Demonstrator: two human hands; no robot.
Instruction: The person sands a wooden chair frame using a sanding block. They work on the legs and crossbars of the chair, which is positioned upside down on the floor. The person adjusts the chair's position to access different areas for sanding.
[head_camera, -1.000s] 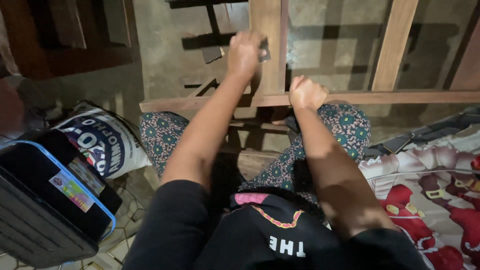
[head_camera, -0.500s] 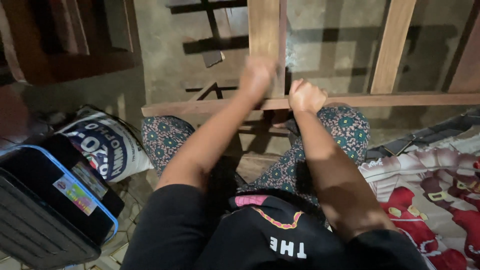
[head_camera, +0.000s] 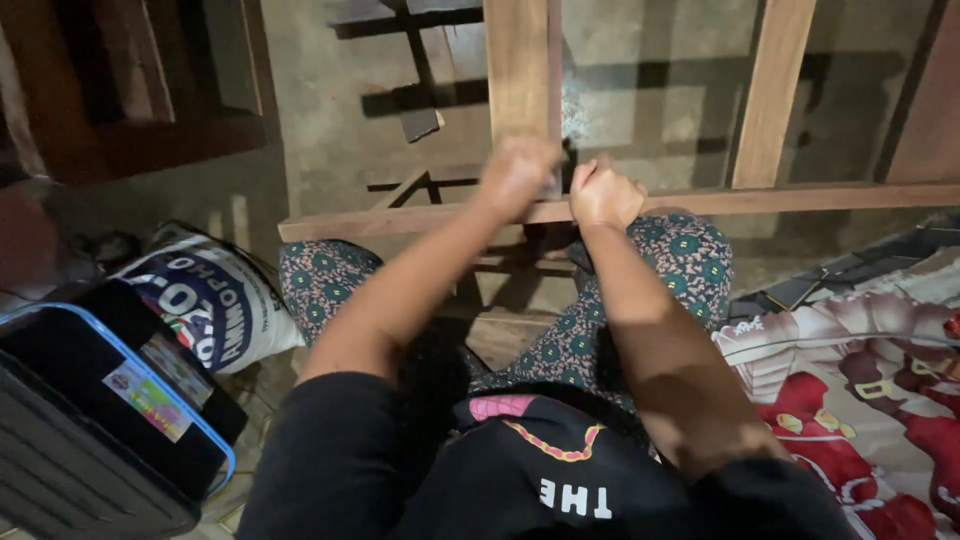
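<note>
Two hands (head_camera: 560, 185) on one wooden frame (head_camera: 520, 70)

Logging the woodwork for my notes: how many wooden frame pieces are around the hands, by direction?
Upright wooden slats: 2
Horizontal wooden rail: 1
Total: 3
The left hand and right hand meet at the rail.

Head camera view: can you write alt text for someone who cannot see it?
A seated person's left hand and right hand, both fisted, meet where a wooden frame's upright slat crosses its horizontal rail. A printed sack and a black case lie at left.
</note>
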